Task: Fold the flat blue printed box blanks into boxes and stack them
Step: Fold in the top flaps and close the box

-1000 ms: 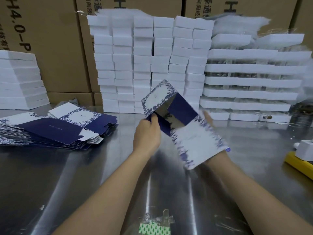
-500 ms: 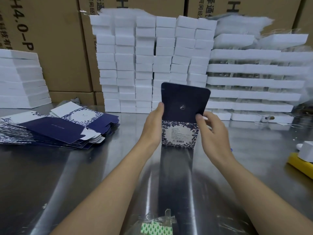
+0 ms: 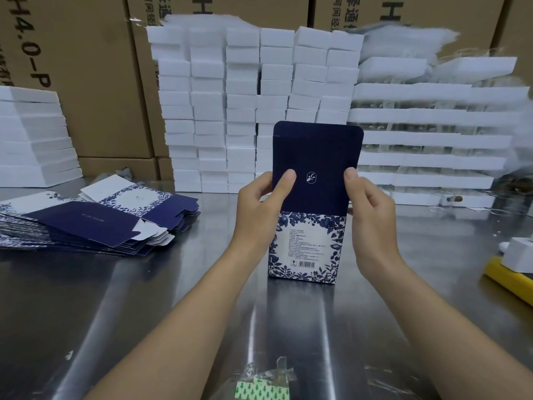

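A half-formed blue printed box [image 3: 307, 249] stands upright on the steel table, its white panel with blue leaves and a barcode facing me. Its dark navy lid flap [image 3: 317, 157] sticks straight up. My left hand [image 3: 259, 209] grips the left edge of the flap, thumb on its front. My right hand [image 3: 369, 215] pinches the right edge in the same way. A fanned pile of flat blue printed blanks [image 3: 95, 220] lies on the table to the left.
White foam blocks [image 3: 248, 105] and white trays [image 3: 432, 140] are stacked behind the box, with brown cartons behind them. More white stacks [image 3: 31, 137] stand far left. A yellow item with a white block [image 3: 516, 264] sits at the right edge. A green-patterned packet [image 3: 261, 389] lies near me.
The box was held tilted in the air with its inside showing. Now it stands upright on the table, nearer to me, with the navy flap raised and both hands on the flap's edges.
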